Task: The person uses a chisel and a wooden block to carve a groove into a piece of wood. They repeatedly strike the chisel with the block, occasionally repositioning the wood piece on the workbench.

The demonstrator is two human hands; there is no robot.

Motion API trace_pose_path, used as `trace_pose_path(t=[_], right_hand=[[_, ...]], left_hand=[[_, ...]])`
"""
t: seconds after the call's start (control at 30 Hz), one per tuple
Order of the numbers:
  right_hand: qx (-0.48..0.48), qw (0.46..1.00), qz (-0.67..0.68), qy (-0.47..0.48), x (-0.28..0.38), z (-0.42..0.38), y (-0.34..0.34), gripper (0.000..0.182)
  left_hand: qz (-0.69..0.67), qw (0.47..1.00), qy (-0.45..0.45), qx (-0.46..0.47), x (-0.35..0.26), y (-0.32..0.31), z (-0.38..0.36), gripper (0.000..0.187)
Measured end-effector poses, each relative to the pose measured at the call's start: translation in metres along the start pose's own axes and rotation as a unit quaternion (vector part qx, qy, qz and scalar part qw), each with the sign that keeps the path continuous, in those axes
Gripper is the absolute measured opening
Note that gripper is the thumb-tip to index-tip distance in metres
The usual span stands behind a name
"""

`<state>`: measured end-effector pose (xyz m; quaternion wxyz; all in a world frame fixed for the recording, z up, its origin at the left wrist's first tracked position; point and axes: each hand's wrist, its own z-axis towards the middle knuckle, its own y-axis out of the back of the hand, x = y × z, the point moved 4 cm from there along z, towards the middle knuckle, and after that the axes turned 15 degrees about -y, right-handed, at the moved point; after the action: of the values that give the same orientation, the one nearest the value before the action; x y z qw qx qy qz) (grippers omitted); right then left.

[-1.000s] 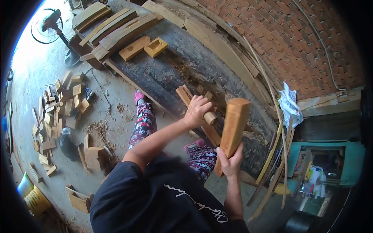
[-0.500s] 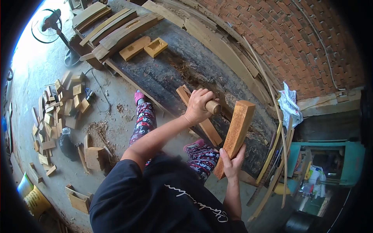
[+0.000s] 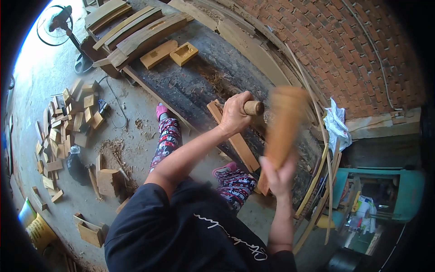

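Note:
My left hand (image 3: 234, 113) is closed around the round wooden handle of a chisel (image 3: 254, 108), whose blade is hidden behind the hand. Beneath it a long narrow piece of wood (image 3: 244, 153) lies along the edge of the dark bench (image 3: 170, 90). My right hand (image 3: 279, 174) grips the lower end of a thick wooden block (image 3: 285, 120). Motion smears this block; it is raised just to the right of the handle's butt, with a small gap showing between them.
Two worked wooden pieces, one a hollowed block (image 3: 184, 54), lie farther up the bench near several curved timbers (image 3: 152, 31). Long planks line the brick wall (image 3: 362, 54). Offcuts (image 3: 68, 120) and a dark bag (image 3: 77, 165) are on the floor at left. A green machine (image 3: 408, 195) stands at right.
My right hand has moved up and slightly right with the wooden block, which is now blurred. My left hand keeps its hold on the chisel, its handle tipped slightly upward toward the right.

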<state>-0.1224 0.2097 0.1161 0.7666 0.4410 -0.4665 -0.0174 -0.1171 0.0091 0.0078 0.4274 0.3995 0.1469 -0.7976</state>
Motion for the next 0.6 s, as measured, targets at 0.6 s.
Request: trace_pose_path(t=[0.6], right_hand=[[-0.099,0.983,0.138,-0.069,-0.015,-0.026,-0.006,0.057]], left_hand=[[0.034,0.997,-0.054,0.046,0.004,-0.005,-0.025,0.029]])
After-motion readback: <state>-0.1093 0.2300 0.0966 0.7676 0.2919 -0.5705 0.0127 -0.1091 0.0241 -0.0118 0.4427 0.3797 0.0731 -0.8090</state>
